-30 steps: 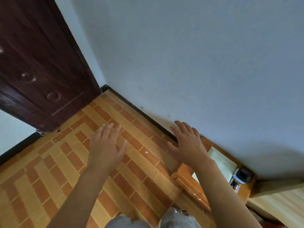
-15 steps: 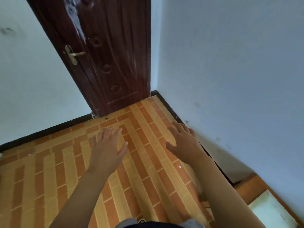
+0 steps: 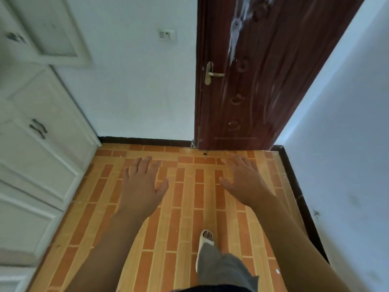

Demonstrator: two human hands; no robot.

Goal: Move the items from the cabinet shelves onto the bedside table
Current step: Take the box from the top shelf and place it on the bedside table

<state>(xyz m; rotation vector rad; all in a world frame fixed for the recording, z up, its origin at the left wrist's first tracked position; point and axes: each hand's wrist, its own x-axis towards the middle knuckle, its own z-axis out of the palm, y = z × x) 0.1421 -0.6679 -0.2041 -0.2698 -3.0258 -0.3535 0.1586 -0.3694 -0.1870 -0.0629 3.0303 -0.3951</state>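
The cabinet (image 3: 40, 131) stands along the left edge of the scene, white, its panelled doors closed; two dark handles (image 3: 37, 128) sit side by side on the middle doors. Its shelves and their contents are hidden behind the doors. The bedside table is out of view.

The left hand (image 3: 143, 182) is held out over the floor, palm down, fingers straight and slightly spread, holding nothing. The right hand (image 3: 244, 180) is held out likewise, fingers extended, holding nothing. The two hands are apart, and neither touches the cabinet.

The floor (image 3: 181, 207) is orange and tan tile. A foot in a pale slipper (image 3: 205, 241) rests on it, near centre. A dark wooden door (image 3: 263, 70) with a brass handle (image 3: 211, 74) stands at the far side, right of a white wall bearing a socket (image 3: 167, 35).
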